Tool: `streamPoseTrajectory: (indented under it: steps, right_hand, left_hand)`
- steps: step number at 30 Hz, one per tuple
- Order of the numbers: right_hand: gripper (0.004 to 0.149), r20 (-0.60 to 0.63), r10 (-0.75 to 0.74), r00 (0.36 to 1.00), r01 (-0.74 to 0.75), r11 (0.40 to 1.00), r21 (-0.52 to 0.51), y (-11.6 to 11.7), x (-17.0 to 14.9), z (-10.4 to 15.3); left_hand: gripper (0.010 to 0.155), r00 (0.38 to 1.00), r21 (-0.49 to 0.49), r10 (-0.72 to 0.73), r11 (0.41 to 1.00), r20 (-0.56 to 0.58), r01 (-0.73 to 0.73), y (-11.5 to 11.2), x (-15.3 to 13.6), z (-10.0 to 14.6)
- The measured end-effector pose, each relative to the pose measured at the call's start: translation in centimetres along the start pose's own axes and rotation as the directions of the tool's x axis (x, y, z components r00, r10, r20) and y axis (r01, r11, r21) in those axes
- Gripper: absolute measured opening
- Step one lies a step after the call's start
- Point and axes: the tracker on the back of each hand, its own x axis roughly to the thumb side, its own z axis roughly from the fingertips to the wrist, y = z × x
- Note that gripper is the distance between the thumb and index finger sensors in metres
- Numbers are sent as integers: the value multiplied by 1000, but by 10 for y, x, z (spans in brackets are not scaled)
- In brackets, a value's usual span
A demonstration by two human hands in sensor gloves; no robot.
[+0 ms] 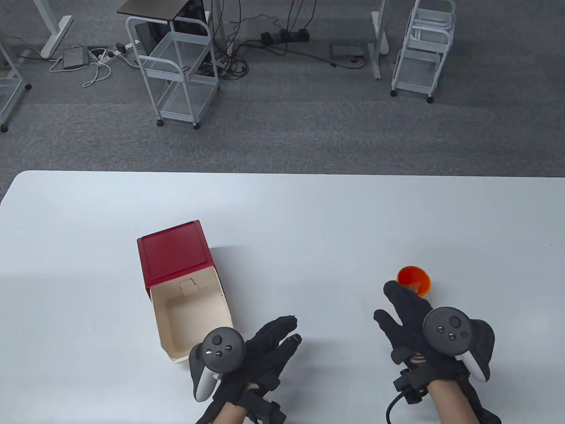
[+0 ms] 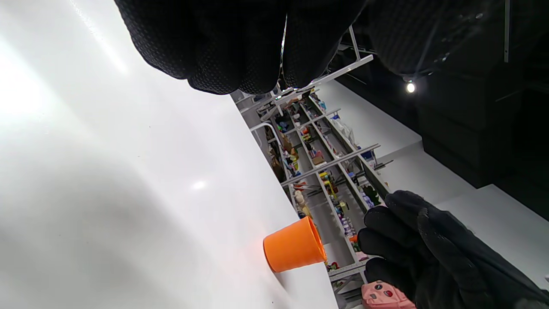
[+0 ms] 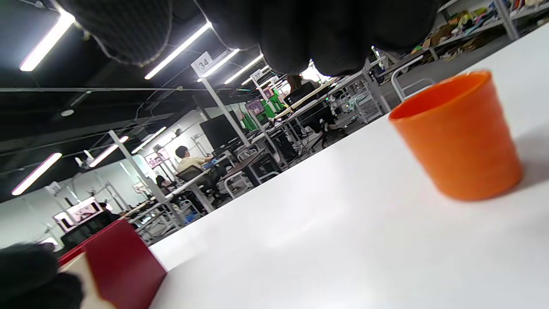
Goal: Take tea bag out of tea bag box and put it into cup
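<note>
The tea bag box [image 1: 190,304] lies on the white table [image 1: 309,212] with its red lid [image 1: 173,254] folded back; its cream inside shows no tea bag. The orange cup [image 1: 414,279] stands upright at the right. My left hand [image 1: 282,338] hovers just right of the box's near corner, fingers spread, holding nothing. My right hand [image 1: 397,304] is open, its fingers stretched to the cup's near rim, holding nothing. The cup also shows in the left wrist view [image 2: 294,244] and the right wrist view [image 3: 456,137]. No tea bag is visible in any view.
The box's red side [image 3: 116,257] shows in the right wrist view's lower left. Beyond the table's far edge are grey carpet, white wire carts [image 1: 176,66] and floor cables.
</note>
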Motion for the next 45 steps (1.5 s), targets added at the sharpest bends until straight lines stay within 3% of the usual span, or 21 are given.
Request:
streamPoseTrajectory:
  steps: [10,19,23,29,32,36,40,45]
  right_hand:
    - [67,-16,-169,986,169,985,32,33,-18,23]
    - [67,-42,-199,979,200,979,26,38,-30,26]
    - [67,-32,-199,980,200,979,29,38,-29,26]
    - [66,-19,-199,980,200,979,25,37,-29,27]
    - [66,-20,-207,978,207,978,19,36,-30,27]
    - [66,-26,-213,977,213,977,23,36,-31,26]
    - [66,-26,-212,977,212,977,28,37,-30,27]
    - [66,-21,-210,978,210,977,27,37,-30,27]
  left_hand:
    - [66,999,4,34,999,-11,-34,2,-2,0]
    - [65,999,52,-30,998,21,29,8,6,2]
    - [65,995,120,-80,990,58,72,24,20,9]
    - [65,960,240,-277,935,35,261,61,42,26]
    - [66,904,305,-427,857,-32,416,78,48,37]
    - [65,782,282,-599,731,-170,621,85,43,45]
    - [65,631,160,-723,613,-280,774,77,27,44]
    - [67,465,-26,-831,496,-305,868,60,5,36]
